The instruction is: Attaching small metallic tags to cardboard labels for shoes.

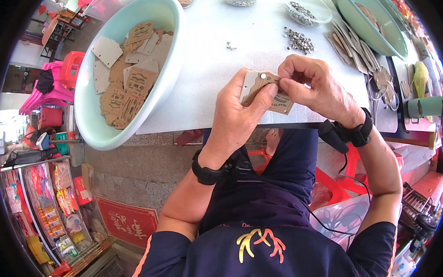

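My left hand [237, 111] pinches a small stack of brown and white cardboard tags [268, 90] above the near edge of the white table [204, 66]. A small metal stud [263, 76] sits on the top tag. My right hand [315, 86] holds the same tags from the right, fingertips pressed near the stud. Both wrists wear black bands, with a cable running from the right one.
A large pale green basin [91, 123] at the left holds several similar tags. A pile of small metal studs [300, 40] lies behind my hands, with clear dishes of more studs [305, 11] beyond. Another green basin [369, 31] and fanned tags [350, 48] sit at the right.
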`<state>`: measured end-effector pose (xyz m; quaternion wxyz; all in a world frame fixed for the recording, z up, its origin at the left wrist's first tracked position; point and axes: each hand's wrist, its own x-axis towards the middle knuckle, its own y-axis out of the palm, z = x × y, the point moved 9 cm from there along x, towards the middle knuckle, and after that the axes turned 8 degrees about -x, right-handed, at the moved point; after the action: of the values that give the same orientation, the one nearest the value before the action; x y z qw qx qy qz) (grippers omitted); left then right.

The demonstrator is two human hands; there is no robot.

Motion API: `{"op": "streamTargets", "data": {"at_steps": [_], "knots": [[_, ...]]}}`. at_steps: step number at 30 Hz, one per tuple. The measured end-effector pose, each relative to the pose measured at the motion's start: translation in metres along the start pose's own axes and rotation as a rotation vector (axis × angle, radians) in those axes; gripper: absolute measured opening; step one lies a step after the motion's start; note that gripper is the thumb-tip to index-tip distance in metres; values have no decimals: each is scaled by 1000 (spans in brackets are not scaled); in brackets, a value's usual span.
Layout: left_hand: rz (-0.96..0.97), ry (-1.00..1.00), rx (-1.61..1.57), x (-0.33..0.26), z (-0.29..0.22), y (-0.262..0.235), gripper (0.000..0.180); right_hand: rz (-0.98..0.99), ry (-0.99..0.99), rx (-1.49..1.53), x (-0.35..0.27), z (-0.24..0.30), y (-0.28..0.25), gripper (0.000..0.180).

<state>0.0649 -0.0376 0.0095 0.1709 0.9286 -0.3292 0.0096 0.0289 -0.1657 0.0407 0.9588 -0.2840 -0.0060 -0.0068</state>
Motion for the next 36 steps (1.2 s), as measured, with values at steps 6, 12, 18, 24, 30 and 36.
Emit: {"op": "streamTargets", "data": {"at_steps": [6,12,18,24,30,36], "knots": [[-17,-9,-62,1,1,-2,19,46,46,50,1,-8,3,24],[-40,-39,-245,2,1,-4,19,32,129,111,-5,-10,-17,36],[-24,-46,-254,5,5,-6,21,249,258,131,-19,-15,-6,33],[40,12,-371,0,-6,-1,28,116,262,430,-19,-12,-2,29],[109,-21,-209,-1,-3,6,29,56,173,459,-14,-5,0,28],[119,-47,-239,1,-1,6,29,-51,148,375,-10,-5,1,24]]}}
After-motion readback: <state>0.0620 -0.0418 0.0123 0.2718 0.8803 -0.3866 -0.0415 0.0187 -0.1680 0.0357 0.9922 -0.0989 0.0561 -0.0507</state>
